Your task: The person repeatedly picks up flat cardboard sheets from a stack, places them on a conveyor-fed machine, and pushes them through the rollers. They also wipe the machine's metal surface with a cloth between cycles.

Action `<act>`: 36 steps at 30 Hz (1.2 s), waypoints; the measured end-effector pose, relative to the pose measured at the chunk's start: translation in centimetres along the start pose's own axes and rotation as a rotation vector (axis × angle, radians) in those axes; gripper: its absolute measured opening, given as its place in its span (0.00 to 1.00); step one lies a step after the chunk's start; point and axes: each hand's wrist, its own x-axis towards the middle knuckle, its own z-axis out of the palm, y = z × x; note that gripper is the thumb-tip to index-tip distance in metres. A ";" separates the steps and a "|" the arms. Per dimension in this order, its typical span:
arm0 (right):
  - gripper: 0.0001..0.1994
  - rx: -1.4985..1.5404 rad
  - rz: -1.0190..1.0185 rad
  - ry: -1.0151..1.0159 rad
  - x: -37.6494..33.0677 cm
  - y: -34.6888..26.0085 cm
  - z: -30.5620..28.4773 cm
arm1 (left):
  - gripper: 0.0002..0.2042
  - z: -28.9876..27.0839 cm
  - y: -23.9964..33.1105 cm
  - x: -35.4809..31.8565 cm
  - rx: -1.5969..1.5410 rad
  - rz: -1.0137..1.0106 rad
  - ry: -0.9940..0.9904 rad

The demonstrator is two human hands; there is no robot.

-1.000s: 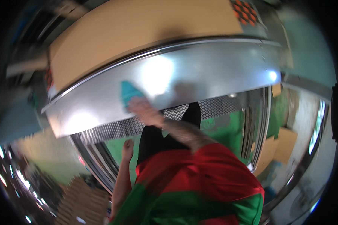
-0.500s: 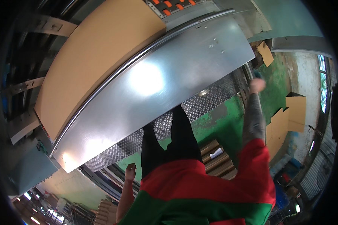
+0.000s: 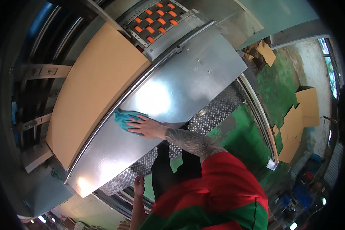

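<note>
My right hand [image 3: 147, 127] presses a teal cloth [image 3: 123, 119] onto the shiny metal table [image 3: 188, 76], close to the rail along its far edge. Its fingers lie spread over the cloth's right part, while the rest of the cloth bunches out ahead of them. The tattooed forearm reaches across from the right. Down by my side, near the table's front edge, hangs my left hand [image 3: 139, 186]; its fingers are curled, and nothing shows in them.
Behind the rail [image 3: 115, 106] lies a big brown cardboard sheet [image 3: 92, 88]. Orange rollers [image 3: 161, 21] sit at the back. A diamond-plate step [image 3: 218, 111] runs below the table, beside a curved floor rail [image 3: 262, 115]. Cut cardboard [image 3: 295, 126] stands at the right.
My right hand has swung from off the table's right end to its middle, with the cloth now against the metal. My left hand stays low at my side. The view has shifted.
</note>
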 end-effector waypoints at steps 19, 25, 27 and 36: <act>0.26 -0.349 0.965 0.821 -20.0 21.1 -34.6 | 0.18 0.9 -1.3 -0.6 -0.039 -0.205 0.014; 0.27 -0.491 0.694 0.238 -12.1 29.2 -24.9 | 0.18 0.5 3.4 -0.4 -0.170 -0.152 0.024; 0.28 -0.804 0.555 0.405 -16.4 33.3 -29.9 | 0.17 0.0 3.6 -1.0 -0.148 -0.123 -0.002; 0.19 -0.610 1.383 1.202 -37.8 21.0 -40.9 | 0.13 -2.0 0.5 -3.0 0.061 -0.249 -0.101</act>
